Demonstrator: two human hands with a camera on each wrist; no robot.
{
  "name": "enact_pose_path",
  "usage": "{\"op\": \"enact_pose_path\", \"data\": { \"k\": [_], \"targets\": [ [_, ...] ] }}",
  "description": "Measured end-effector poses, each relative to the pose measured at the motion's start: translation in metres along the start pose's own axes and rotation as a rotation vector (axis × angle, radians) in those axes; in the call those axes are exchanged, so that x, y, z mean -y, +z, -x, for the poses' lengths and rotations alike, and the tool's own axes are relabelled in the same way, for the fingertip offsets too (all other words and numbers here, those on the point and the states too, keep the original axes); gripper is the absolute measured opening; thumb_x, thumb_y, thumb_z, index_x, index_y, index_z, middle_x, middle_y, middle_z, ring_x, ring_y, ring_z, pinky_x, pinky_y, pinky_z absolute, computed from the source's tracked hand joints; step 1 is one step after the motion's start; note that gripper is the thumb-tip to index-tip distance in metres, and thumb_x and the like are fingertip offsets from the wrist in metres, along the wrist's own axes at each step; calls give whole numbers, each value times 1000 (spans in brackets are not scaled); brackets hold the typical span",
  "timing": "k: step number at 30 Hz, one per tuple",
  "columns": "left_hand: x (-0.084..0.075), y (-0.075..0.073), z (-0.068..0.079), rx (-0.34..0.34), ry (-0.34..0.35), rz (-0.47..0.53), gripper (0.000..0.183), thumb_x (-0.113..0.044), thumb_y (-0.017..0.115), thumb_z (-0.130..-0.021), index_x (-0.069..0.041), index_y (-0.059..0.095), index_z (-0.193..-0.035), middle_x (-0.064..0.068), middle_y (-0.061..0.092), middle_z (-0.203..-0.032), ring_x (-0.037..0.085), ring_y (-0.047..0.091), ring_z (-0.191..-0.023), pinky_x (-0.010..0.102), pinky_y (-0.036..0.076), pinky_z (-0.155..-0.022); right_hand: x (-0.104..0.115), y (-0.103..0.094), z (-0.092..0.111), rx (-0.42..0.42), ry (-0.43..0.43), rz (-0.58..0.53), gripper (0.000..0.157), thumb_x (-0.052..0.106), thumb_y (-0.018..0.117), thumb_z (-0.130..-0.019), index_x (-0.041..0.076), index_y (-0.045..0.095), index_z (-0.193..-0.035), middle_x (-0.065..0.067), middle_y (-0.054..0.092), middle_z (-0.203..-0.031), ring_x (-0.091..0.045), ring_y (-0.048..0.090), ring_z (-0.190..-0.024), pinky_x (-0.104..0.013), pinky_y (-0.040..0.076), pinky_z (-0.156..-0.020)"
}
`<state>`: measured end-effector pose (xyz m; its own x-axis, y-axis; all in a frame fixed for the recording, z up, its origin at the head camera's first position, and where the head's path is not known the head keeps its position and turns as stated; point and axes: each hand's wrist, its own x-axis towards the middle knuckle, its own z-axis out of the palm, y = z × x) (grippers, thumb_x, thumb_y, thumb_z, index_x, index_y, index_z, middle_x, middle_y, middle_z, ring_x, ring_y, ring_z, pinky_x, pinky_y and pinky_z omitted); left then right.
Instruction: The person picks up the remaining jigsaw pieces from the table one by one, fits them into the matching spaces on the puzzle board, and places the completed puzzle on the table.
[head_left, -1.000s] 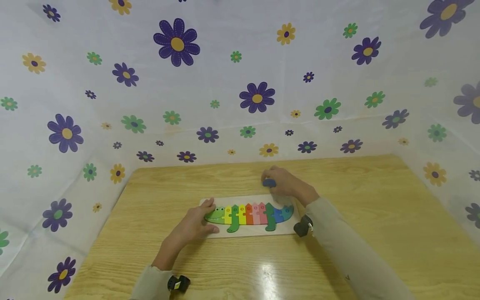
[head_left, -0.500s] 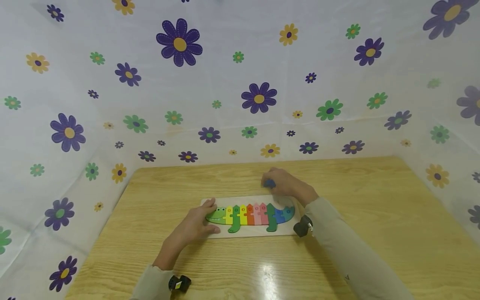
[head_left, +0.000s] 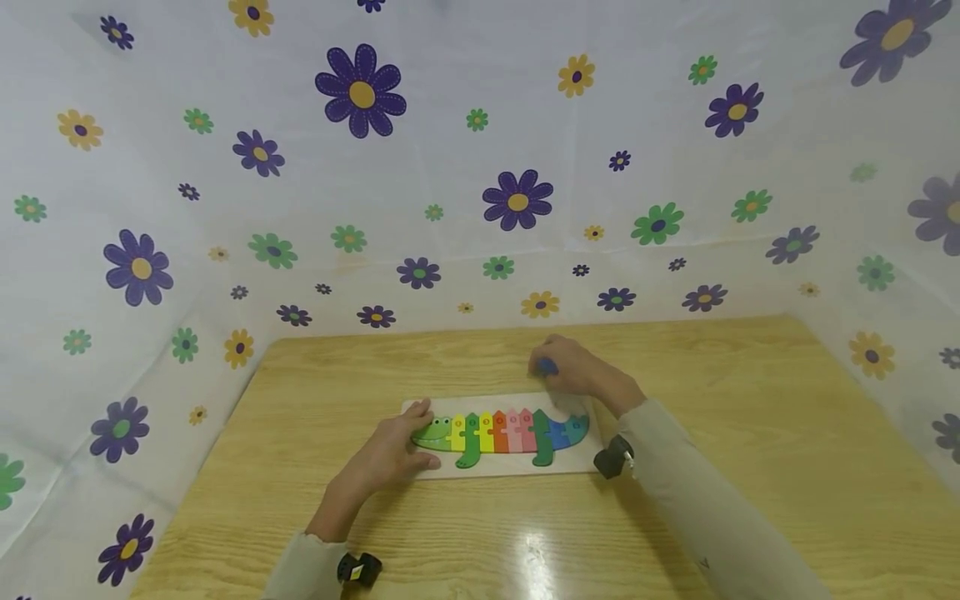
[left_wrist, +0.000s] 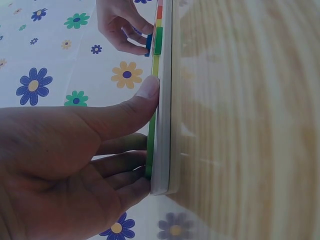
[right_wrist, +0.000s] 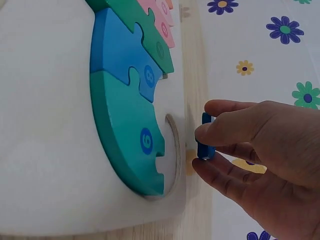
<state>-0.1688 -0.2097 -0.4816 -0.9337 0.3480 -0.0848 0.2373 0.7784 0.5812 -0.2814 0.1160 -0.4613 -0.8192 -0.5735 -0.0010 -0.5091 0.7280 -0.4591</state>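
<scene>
A wooden crocodile puzzle board (head_left: pixel 495 469) lies on the table with colourful numbered pieces set in it. At its left end my left hand (head_left: pixel 388 446) rests on the board, fingers and thumb spread over the green head piece (head_left: pixel 433 435). My right hand (head_left: pixel 573 367) pinches a small blue puzzle piece (right_wrist: pixel 206 137) between thumb and fingertips, just beyond the board's far edge, near the tail. In the right wrist view, a bare curved recess (right_wrist: pixel 172 150) shows beside the teal piece (right_wrist: pixel 125 135) marked 9; the blue piece is apart from it.
The board sits on a wood-grain table (head_left: pixel 337 367). White cloth (head_left: pixel 450 167) printed with flowers stands behind the table and along both sides. Small black devices are strapped at each wrist, such as the right wrist camera (head_left: pixel 613 457).
The blue piece has turned slightly in my right fingers, and that hand has shifted a little to the right. My left hand has stayed on the board.
</scene>
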Motion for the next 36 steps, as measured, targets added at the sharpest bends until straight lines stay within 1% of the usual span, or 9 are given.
{"op": "enact_pose_path", "data": {
  "k": [6, 9, 13, 19, 23, 27, 32, 36],
  "targets": [
    [0, 1, 1, -5, 0, -1, 74, -15, 83, -87, 6, 48, -149, 18, 33, -164, 37, 27, -152, 53, 27, -122, -3, -2, 8, -40, -10, -10, 23, -3, 71, -90, 6, 75, -110, -14, 63, -121, -32, 59, -113, -47, 53, -102],
    [0, 0, 0, -4, 1, -4, 74, -16, 82, -88, 6, 48, -149, 18, 33, -164, 37, 27, -152, 53, 27, -122, -5, -5, 12, -67, -37, -19, 21, -3, 71, -90, 5, 75, -109, -15, 63, -119, -33, 60, -111, -48, 54, -99],
    [0, 0, 0, -3, 3, -6, 74, -16, 82, -88, 6, 47, -149, 19, 32, -164, 38, 27, -152, 54, 27, -122, -8, -9, 17, -84, -61, -31, 19, -2, 72, -90, 2, 76, -108, -16, 63, -116, -33, 61, -108, -47, 56, -94],
    [0, 0, 1, -3, -1, -2, 74, -16, 82, -87, 6, 48, -149, 18, 32, -164, 38, 26, -152, 54, 26, -122, -8, -10, 24, -88, -41, -66, 12, 2, 72, -94, 0, 77, -105, -17, 61, -115, -33, 62, -105, -44, 59, -91],
    [-1, 0, 2, -6, 4, -8, 73, -16, 82, -88, 6, 48, -149, 19, 33, -164, 38, 27, -152, 54, 26, -122, -7, -12, 30, -110, -38, -74, 9, 3, 72, -94, -1, 76, -102, -18, 62, -116, -34, 63, -107, -44, 60, -90],
    [0, 0, 2, -5, 7, -23, 73, -17, 82, -88, 6, 47, -149, 19, 33, -164, 38, 27, -152, 53, 26, -122, -5, -15, 36, -124, -44, -95, 10, 0, 72, -93, -2, 76, -102, -20, 63, -118, -37, 63, -110, -45, 60, -90],
    [0, 0, 1, -6, 7, -26, 74, -17, 82, -88, 5, 48, -149, 18, 33, -164, 37, 27, -152, 53, 26, -122, -5, -18, 43, -127, -31, -125, 16, -6, 71, -90, -3, 75, -105, -21, 64, -124, -39, 63, -114, -41, 61, -90],
    [0, 1, 1, -8, 3, -25, 74, -17, 82, -87, 5, 47, -149, 18, 33, -164, 37, 27, -152, 53, 26, -122, -5, -19, 46, -135, -40, -142, 20, -12, 68, -89, -4, 74, -106, -22, 64, -125, -40, 63, -115, -39, 61, -89]
  ]
}}
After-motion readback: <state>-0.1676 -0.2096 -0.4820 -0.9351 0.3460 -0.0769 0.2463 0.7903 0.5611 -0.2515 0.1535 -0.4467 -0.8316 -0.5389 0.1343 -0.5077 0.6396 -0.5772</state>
